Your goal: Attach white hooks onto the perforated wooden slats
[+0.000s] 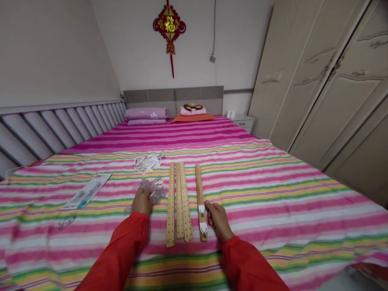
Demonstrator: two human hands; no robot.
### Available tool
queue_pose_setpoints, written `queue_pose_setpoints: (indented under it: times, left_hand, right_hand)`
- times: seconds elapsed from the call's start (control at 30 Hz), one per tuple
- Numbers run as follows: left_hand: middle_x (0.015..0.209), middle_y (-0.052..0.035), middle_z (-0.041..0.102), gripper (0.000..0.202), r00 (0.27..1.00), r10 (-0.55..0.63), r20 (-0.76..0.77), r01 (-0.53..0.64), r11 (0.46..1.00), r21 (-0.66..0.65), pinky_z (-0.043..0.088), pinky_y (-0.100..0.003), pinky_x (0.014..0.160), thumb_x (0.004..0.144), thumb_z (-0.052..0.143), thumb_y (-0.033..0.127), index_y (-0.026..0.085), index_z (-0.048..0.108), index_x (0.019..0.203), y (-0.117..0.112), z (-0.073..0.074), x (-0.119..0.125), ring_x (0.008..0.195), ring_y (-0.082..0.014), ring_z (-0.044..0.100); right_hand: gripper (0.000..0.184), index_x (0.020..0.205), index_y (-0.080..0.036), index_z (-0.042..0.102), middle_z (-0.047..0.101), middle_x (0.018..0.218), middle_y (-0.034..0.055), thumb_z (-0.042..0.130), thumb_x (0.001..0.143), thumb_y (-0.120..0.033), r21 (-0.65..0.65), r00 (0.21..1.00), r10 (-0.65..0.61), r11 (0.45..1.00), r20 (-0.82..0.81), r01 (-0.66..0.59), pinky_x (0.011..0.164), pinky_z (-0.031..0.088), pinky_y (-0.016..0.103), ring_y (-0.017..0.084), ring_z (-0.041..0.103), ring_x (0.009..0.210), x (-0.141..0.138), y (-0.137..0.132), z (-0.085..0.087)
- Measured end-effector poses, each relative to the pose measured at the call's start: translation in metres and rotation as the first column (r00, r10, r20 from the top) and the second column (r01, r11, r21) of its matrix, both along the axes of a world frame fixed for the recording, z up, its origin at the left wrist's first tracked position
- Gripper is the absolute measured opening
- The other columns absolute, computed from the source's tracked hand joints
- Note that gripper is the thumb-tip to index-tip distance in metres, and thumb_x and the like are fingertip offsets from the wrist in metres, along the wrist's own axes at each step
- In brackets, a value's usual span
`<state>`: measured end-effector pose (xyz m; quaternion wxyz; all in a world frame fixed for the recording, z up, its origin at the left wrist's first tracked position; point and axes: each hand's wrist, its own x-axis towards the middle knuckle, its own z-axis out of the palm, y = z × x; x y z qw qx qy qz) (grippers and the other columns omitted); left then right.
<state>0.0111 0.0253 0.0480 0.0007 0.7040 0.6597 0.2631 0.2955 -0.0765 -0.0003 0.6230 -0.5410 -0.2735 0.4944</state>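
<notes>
My left hand [142,201] reaches into a small heap of clear plastic pieces [159,190], its fingers curled down among them; what they grip is hidden. To the right, my right hand [218,220] has its fingers bent, thumb and fingertips at the edge of a perforated wooden strip [199,182]. Two white adhesive hooks [203,228] sit on that strip's near half, one above the other. Between my hands lie several more perforated wooden strips [171,202], lengthwise and close together.
Beyond the heap lie white-and-clear packets [146,163]. Farther left are a flat hook package [87,191] and thin wire-like pieces [67,221]. Everything rests on a striped bedsheet [273,210]. A slatted rail [66,125] borders the left side; wardrobes [327,81] stand at right.
</notes>
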Motion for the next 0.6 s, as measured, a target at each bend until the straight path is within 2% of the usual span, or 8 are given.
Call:
queue_pose_setpoints:
  times: [0.1,0.23,0.3,0.47,0.53,0.6]
  left_hand:
    - [0.079,-0.007,0.06,0.003,1.0,0.016,0.013,-0.016,1.0,-0.022,0.048,-0.031,0.075,0.07,0.059,0.019,0.02,0.062,0.071,-0.005,0.002,-0.002,0.085,-0.0233,0.06]
    - [0.072,-0.0035,0.063,0.012,0.986,0.136,0.102,-0.124,0.985,-0.116,0.044,-0.028,0.064,0.076,0.052,0.027,0.02,0.061,0.072,-0.015,0.005,-0.007,0.072,-0.0203,0.061]
    - [0.072,-0.0021,0.064,0.012,0.976,0.162,0.143,-0.138,0.977,-0.161,0.043,-0.026,0.061,0.076,0.053,0.027,0.02,0.062,0.076,-0.017,0.007,-0.008,0.068,-0.0182,0.06]
    - [0.084,-0.0052,0.065,0.027,0.997,0.003,0.078,0.003,0.997,-0.081,0.045,-0.024,0.069,0.067,0.059,0.016,0.016,0.069,0.093,-0.015,0.01,-0.004,0.078,-0.0178,0.061]
    - [0.082,-0.0048,0.065,0.026,0.999,0.004,0.038,0.0,0.993,-0.118,0.044,-0.024,0.066,0.067,0.061,0.017,0.017,0.071,0.091,-0.014,0.012,0.001,0.076,-0.0183,0.061]
    - [0.077,-0.0038,0.066,0.021,0.999,0.026,0.02,-0.022,0.982,-0.185,0.042,-0.025,0.061,0.071,0.062,0.024,0.019,0.071,0.089,-0.017,0.015,0.007,0.072,-0.0187,0.062]
  right_hand:
    - [0.045,0.053,-0.021,0.043,0.041,0.034,-0.0093,0.067,0.066,-0.056,-0.009,1.0,0.004,1.0,-0.007,-0.004,0.028,0.013,0.02,0.005,0.031,0.023,0.0,-0.002,0.004]
    - [0.044,0.052,-0.021,0.042,0.04,0.033,-0.0093,0.068,0.065,-0.054,-0.004,1.0,0.0,1.0,-0.02,0.0,0.029,0.013,0.02,0.005,0.03,0.023,-0.001,-0.004,0.009]
    - [0.044,0.051,-0.021,0.043,0.04,0.033,-0.0095,0.068,0.066,-0.054,0.0,1.0,-0.003,1.0,-0.016,0.003,0.029,0.014,0.02,0.004,0.029,0.024,-0.001,-0.005,0.01]
    - [0.044,0.052,-0.021,0.043,0.039,0.033,-0.0094,0.067,0.066,-0.054,0.009,1.0,-0.002,1.0,-0.012,0.002,0.029,0.014,0.02,0.005,0.03,0.024,-0.001,-0.004,0.007]
    - [0.044,0.052,-0.021,0.042,0.04,0.033,-0.0094,0.067,0.066,-0.054,0.009,1.0,0.0,1.0,-0.016,0.001,0.029,0.014,0.02,0.005,0.03,0.024,-0.001,-0.003,0.004]
    - [0.044,0.053,-0.021,0.042,0.04,0.033,-0.0095,0.067,0.066,-0.055,0.01,1.0,0.002,1.0,-0.016,-0.002,0.029,0.014,0.02,0.005,0.031,0.024,0.0,-0.002,0.002]
